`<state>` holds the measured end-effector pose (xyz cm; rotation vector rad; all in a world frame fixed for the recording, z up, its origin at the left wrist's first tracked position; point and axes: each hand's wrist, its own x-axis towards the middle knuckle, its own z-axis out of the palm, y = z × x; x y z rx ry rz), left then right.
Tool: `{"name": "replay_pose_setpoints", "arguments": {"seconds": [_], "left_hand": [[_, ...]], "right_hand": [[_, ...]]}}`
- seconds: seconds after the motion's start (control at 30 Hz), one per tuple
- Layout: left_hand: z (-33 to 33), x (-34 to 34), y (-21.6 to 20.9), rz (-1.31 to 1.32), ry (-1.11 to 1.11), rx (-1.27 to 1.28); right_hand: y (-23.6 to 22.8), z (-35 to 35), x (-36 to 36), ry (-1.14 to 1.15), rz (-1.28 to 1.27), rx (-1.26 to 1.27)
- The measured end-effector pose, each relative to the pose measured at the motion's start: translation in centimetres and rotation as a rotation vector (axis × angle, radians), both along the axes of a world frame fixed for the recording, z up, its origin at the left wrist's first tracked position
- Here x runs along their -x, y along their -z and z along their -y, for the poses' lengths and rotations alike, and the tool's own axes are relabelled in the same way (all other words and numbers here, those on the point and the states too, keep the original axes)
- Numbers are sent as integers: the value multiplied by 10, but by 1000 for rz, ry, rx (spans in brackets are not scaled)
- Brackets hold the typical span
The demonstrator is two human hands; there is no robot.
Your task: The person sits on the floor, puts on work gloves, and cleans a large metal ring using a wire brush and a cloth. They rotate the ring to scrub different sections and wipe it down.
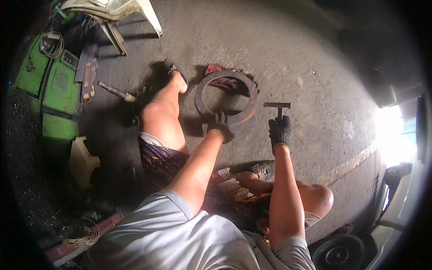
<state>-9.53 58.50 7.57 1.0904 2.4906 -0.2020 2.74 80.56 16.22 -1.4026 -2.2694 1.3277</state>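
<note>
My left hand (219,128), in a dark knitted glove, grips the near rim of a large flat metal ring (200,96). The ring rests on the floor in front of me, and its far side leans over a crumpled dark red cloth (228,83). To the right of the ring, my gloved right hand (280,134) is closed around the handle of a hammer (277,105). The hammer's head is up, apart from the ring. Most of its handle is hidden in my fist.
My legs are spread around the ring on the concrete floor (310,90). A metal rod (116,92) lies left of my leg. Green machine panels (60,85) and a pale plastic chair (130,13) stand farther left. A wheel (337,253) is at lower right.
</note>
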Motion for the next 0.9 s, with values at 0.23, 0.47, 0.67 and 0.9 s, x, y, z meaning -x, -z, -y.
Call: {"name": "replay_pose_setpoints", "arguments": {"seconds": [0.23, 0.47, 0.67, 0.9], "left_hand": [[-8, -14, -11, 60, -29, 111], [-22, -4, -30, 70, -20, 121], [-18, -5, -11, 37, -33, 89], [-29, -8, -11, -3, -61, -84]], "right_hand": [[77, 8, 12, -270, 106, -242], [117, 31, 24, -343, -74, -162], [122, 47, 22, -357, 19, -183], [114, 44, 25, -408, -78, -286]]}}
